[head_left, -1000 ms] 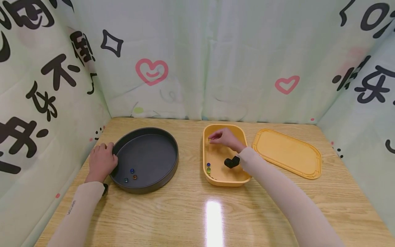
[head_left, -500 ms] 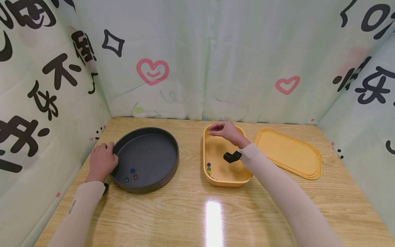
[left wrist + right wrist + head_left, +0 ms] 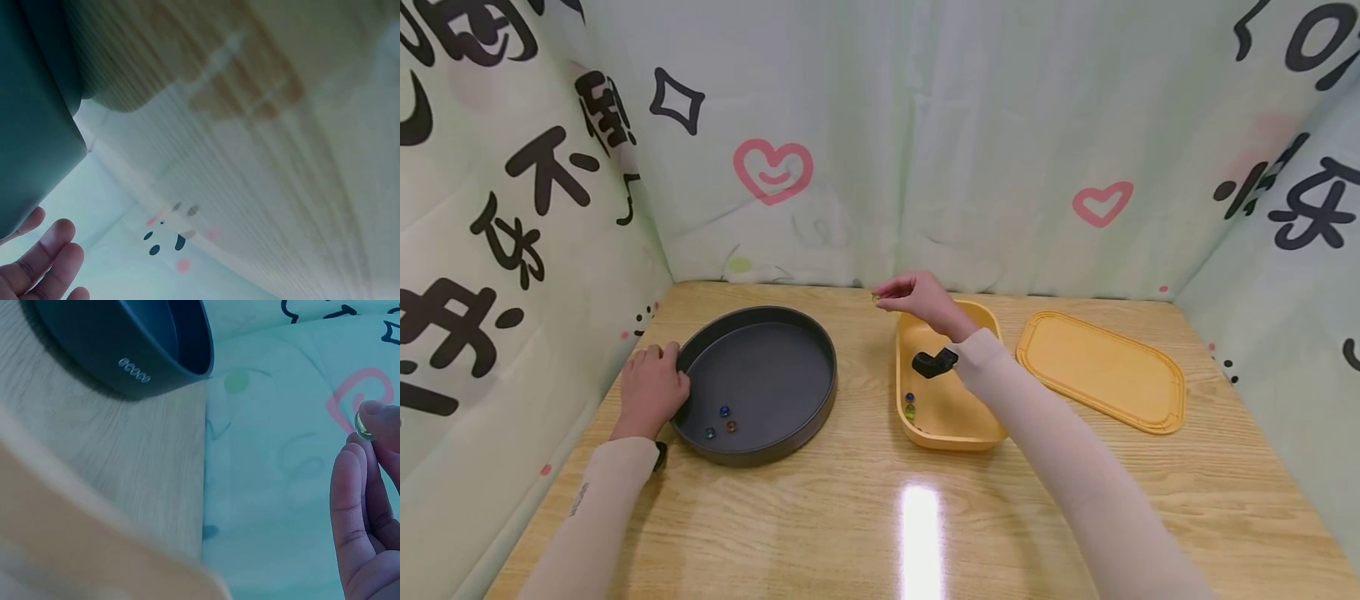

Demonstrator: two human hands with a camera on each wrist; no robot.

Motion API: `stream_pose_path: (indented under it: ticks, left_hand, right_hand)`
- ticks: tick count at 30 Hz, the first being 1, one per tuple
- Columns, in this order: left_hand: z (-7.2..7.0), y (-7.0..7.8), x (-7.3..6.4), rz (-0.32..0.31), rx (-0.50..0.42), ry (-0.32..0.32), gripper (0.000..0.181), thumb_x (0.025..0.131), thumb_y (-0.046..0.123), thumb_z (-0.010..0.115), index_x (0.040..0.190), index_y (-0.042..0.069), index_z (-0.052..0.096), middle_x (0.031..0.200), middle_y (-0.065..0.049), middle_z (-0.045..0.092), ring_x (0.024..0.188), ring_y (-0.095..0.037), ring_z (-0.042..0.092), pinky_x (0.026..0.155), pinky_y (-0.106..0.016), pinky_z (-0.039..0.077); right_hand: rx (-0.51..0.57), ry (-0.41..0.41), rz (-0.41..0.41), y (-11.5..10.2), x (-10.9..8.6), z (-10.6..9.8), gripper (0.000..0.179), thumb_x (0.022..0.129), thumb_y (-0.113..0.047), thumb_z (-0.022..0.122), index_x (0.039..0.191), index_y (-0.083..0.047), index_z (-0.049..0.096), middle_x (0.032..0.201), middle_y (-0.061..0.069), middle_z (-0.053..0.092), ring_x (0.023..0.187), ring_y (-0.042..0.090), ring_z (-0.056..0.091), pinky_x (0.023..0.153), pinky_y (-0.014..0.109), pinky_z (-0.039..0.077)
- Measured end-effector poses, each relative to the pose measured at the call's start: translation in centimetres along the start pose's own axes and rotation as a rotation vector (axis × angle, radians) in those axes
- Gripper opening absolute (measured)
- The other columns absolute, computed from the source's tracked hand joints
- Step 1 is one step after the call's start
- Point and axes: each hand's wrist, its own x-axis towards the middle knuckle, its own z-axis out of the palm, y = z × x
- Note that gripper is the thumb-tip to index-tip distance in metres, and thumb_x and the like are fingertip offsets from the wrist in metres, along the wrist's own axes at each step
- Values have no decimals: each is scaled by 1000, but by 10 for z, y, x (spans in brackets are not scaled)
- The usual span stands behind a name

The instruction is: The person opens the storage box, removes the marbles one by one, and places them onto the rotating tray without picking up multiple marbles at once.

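Observation:
My left hand (image 3: 651,389) holds the left rim of a round dark grey pan (image 3: 767,358), thumb at the rim and fingers hanging down along the outside. In the left wrist view, several fingertips (image 3: 59,240) show beside the pan's wall (image 3: 31,137). Inside the pan lie a blue marble (image 3: 725,412), an amber one and a teal one. My right hand (image 3: 921,297) pinches a clear yellow-green marble (image 3: 362,427) between thumb and fingers, raised over the far left rim of a yellow box (image 3: 958,417). A blue marble (image 3: 910,397) and a yellow-green marble (image 3: 910,412) lie along the box's left wall.
A flat yellow lid (image 3: 1101,372) lies on the wooden table (image 3: 775,533) to the right of the box. Printed curtains (image 3: 850,167) stand at the back and both sides. A strip of table separates pan and box.
My right hand has risen out of the box and moved left past its far left rim, carrying the marble. My left hand and the pan have stayed in place.

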Motion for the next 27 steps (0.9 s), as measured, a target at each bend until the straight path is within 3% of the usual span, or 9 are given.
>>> stream_pose_path:
  ticks: [5,9,15,27]
  left_hand:
    - [0,0,0,16,-5,26,34,80,8,53,111,-6,50,96,-31,54,87,-47,50,79,-58,40]
    - [0,0,0,32,-7,44,31,80,7,53,108,-6,51,93,-30,54,83,-46,51,76,-58,40]
    - [0,-1,-1,28,4,26,32,80,7,53,109,-6,50,95,-31,54,84,-47,51,75,-58,40]
    - [-1,1,-1,25,-1,33,31,80,6,54,108,-6,50,94,-31,54,85,-47,51,77,-58,41]
  right_hand:
    - [33,-14,-31,-12,10,11,30,86,-10,66,113,3,65,111,14,66,95,22,63,89,34,51]
    - [62,-25,-44,-19,19,20,31,86,-10,66,114,3,64,110,13,67,91,17,64,87,31,52]
    - [90,-35,-63,-25,31,37,30,87,-9,64,115,2,64,110,15,67,85,11,64,87,31,52]
    - [148,-75,-87,-33,47,70,29,89,-6,61,117,3,63,115,23,63,90,17,65,95,39,49]
